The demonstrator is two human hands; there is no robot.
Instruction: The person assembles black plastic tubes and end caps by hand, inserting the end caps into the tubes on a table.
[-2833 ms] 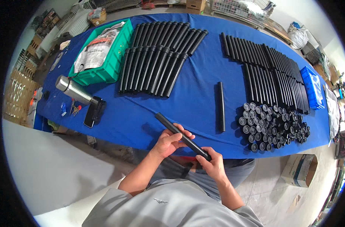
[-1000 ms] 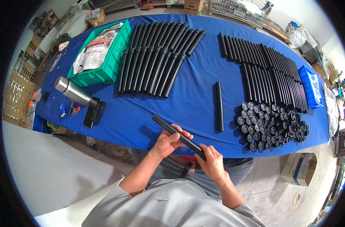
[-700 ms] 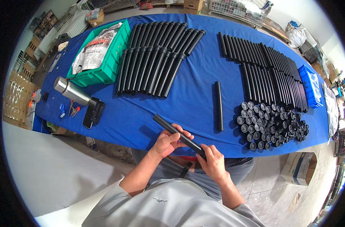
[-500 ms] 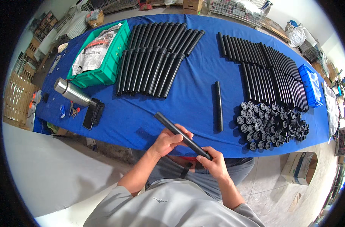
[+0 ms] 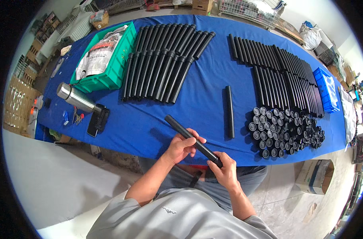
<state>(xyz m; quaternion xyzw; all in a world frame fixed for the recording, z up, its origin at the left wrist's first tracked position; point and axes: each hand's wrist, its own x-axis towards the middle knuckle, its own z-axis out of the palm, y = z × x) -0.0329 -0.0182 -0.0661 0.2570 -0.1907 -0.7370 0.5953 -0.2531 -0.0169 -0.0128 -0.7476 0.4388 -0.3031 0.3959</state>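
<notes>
One black tube (image 5: 205,151) slants over the near edge of the blue-covered surface (image 5: 205,95), the left hand's (image 5: 177,149) fingers curled round its middle, the right hand's (image 5: 226,171) round its lower end, and could slip and fall if either grip loosens

No words or numbers could be made out clearly. A newspaper (image 5: 98,59) lay in a green crate (image 5: 118,74) on the left part of the blue-covered table (image 5: 205,99); its pages bore lines of dark print and a red-orange printed patch, too small and blurred to read. On the floor to the right of the table, a cardboard box (image 5: 308,176) showed a dark band, any lettering on it indistinct. Before the table's near edge, a gray shirt (image 5: 181,219) carried a small pale chest mark, its shape unclear.
</notes>
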